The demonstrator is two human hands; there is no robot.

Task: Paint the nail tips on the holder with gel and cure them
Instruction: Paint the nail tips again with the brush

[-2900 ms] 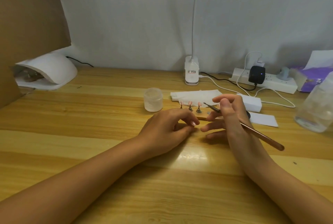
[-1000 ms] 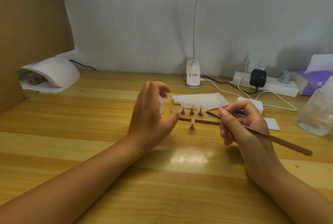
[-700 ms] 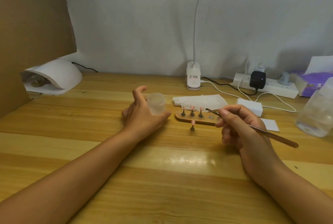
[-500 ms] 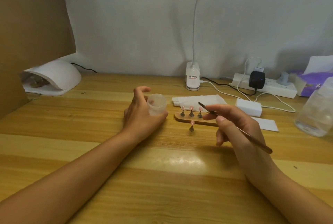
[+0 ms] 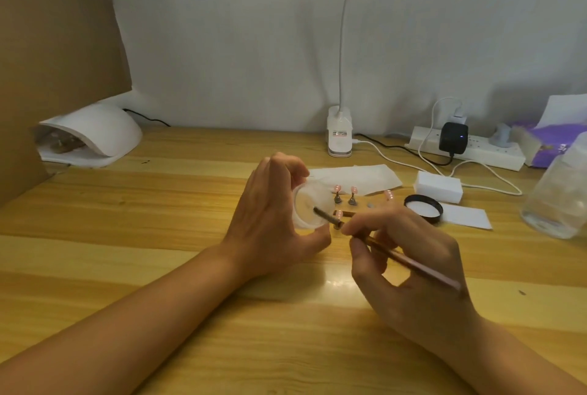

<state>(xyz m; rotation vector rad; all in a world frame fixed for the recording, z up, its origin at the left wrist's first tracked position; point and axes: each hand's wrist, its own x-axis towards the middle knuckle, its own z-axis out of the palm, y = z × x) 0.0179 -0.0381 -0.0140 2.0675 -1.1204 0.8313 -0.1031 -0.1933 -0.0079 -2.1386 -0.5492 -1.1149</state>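
Head view: left hand point(image 5: 270, 216) holds tilted gel jar point(image 5: 309, 208), brush point(image 5: 397, 255) tip inside.

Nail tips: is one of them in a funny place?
Yes. One tip stands on the table, in front of the holder, not on it. The holder shows a bare spot among the other tips. Nothing looks spilled.

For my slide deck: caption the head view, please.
Left hand holds a tilted gel jar; right hand dips brush into it; nail tips behind.
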